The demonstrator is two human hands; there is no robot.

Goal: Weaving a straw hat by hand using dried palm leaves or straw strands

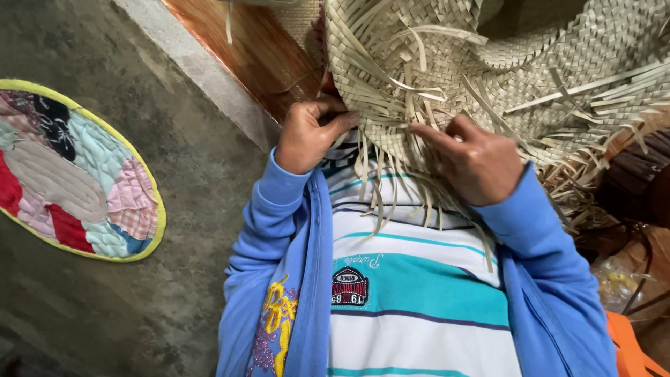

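Far left: oval patchwork fabric mat with yellow trim [70,174] on the grey concrete floor [174,209]. Left hand [307,136] pinched closed on loose strips at the near edge of the pale woven straw mat [488,63], held above the lap. Right hand [481,164] curled, forefinger pressing the strips beside it.
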